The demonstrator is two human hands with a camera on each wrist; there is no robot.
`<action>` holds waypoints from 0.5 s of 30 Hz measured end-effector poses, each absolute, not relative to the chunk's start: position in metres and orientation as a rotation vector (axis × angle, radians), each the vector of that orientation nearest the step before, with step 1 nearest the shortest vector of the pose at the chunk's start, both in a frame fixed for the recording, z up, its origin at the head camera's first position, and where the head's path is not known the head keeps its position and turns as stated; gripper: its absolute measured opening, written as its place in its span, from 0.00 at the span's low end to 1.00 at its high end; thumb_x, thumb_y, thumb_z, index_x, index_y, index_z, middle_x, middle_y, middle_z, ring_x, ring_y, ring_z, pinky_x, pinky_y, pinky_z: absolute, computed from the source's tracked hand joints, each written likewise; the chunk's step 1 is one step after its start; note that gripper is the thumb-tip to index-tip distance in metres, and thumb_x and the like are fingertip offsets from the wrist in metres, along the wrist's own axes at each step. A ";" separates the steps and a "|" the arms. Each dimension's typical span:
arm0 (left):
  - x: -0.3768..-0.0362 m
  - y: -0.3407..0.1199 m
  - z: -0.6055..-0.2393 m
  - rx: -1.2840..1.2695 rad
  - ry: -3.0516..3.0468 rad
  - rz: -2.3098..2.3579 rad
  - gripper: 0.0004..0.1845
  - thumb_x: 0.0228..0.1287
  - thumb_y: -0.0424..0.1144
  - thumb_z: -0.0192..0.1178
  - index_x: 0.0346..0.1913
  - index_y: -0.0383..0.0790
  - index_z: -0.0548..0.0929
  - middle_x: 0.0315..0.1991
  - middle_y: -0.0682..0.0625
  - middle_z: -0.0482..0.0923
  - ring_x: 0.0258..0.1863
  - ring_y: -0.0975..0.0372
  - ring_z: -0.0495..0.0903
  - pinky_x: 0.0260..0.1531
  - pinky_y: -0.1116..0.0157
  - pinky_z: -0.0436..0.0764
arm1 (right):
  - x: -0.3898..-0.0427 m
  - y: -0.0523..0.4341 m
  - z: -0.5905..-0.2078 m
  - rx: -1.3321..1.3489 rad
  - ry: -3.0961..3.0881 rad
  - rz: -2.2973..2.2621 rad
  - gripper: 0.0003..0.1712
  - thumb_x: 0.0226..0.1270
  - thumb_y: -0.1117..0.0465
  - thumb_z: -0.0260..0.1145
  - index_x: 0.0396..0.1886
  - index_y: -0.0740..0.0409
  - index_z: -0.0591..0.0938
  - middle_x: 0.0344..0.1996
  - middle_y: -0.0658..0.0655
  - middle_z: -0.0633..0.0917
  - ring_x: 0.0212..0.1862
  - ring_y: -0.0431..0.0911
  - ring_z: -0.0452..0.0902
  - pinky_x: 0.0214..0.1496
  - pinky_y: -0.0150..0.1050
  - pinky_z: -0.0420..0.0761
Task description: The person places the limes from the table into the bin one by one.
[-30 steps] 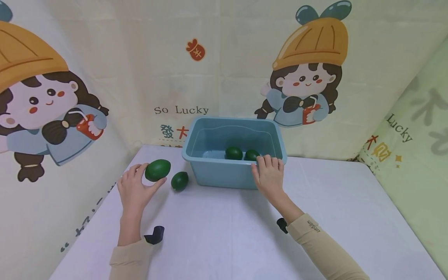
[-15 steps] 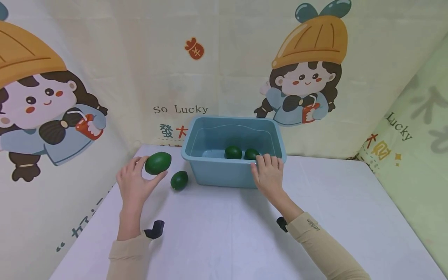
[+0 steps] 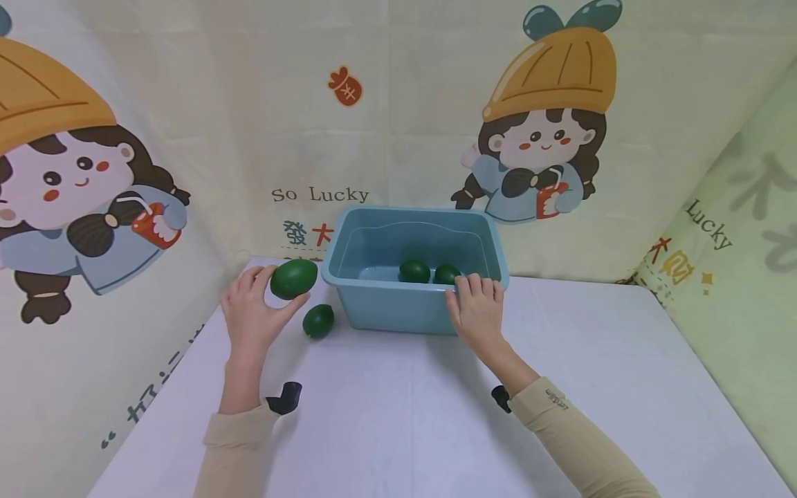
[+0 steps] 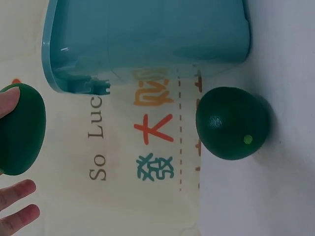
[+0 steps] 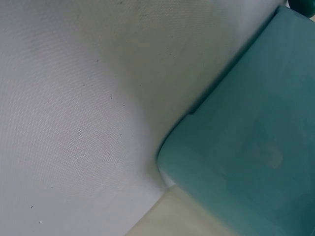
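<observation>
Left grip (image 3: pixel 254 315) on green fruit (image 3: pixel 294 279), smooth-skinned, plump, oval

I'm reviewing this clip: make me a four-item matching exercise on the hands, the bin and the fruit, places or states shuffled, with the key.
Column 1
1. left hand
2. right hand
3. blue bin
4. fruit showing a pale spot in the left wrist view

Column 2
A. has two green fruits visible inside
B. lies on the white table, left of the bin
C. grips the near rim of the bin
D. pinches a green fruit above the table

Pairs: 1-D, 2-C, 3-A, 4-B
</observation>
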State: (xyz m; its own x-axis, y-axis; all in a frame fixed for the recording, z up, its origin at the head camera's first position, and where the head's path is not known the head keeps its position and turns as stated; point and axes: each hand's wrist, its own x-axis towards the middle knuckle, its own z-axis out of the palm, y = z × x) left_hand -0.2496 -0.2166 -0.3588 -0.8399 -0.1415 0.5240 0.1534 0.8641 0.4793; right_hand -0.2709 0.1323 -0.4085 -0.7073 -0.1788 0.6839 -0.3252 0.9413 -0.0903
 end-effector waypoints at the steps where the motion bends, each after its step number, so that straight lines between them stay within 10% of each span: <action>1: -0.250 -0.215 -0.358 -0.019 -2.464 -0.703 0.35 0.43 0.55 0.69 0.54 0.39 0.74 0.53 0.40 0.68 0.55 0.45 0.63 0.54 0.43 0.55 | -0.271 0.132 -0.408 0.354 -2.372 0.263 0.34 0.71 0.42 0.26 0.45 0.61 0.72 0.38 0.59 0.70 0.43 0.55 0.62 0.50 0.53 0.59; 15: -0.266 -0.186 -0.349 -0.121 -2.483 -0.725 0.36 0.44 0.55 0.68 0.56 0.40 0.73 0.55 0.42 0.68 0.53 0.47 0.63 0.55 0.44 0.53 | -0.270 0.133 -0.407 0.359 -2.362 0.261 0.33 0.71 0.42 0.26 0.45 0.61 0.71 0.37 0.59 0.69 0.42 0.55 0.62 0.49 0.52 0.58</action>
